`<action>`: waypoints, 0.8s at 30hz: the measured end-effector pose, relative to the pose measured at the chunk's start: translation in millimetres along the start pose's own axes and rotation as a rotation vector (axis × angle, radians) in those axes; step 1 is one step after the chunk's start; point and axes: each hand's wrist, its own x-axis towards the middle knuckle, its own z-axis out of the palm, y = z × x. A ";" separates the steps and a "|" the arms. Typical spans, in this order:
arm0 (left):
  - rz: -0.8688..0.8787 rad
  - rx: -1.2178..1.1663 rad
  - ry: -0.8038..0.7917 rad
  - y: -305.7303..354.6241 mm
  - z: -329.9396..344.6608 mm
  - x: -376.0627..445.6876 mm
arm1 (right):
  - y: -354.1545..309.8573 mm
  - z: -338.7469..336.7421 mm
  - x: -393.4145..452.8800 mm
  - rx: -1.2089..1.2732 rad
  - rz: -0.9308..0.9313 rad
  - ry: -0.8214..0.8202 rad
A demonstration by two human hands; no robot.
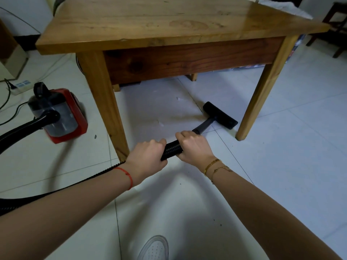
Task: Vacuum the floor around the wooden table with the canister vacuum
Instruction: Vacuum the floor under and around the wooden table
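A: What can't you make out?
B: The canister [62,115] at left is blurred. The hose [171,150] vanishes under both hands, then runs off the left edge.
A: And the table [169,21]?
B: Its far side is cut off at the top. A shoe [155,248] is cropped at the bottom edge.

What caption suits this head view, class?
Both hands, left hand and right hand, grip the vacuum hose, nozzle under the wooden table.

Dim indoor light. Glare streaks the table [169,21] top's far right corner, soft shadow lies beneath it, the vacuum [60,113] left of it blurs, and edges bend.
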 end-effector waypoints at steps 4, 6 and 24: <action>-0.009 -0.027 -0.011 14.8 8.8 32.9 | 22.6 12.0 2.6 0.022 0.154 -0.076; 0.001 -0.044 -0.022 20.7 12.4 49.9 | 34.8 15.2 6.8 0.024 0.221 -0.138; -0.061 -0.182 0.083 21.5 20.8 146.0 | 101.7 31.3 77.2 0.152 0.307 -0.185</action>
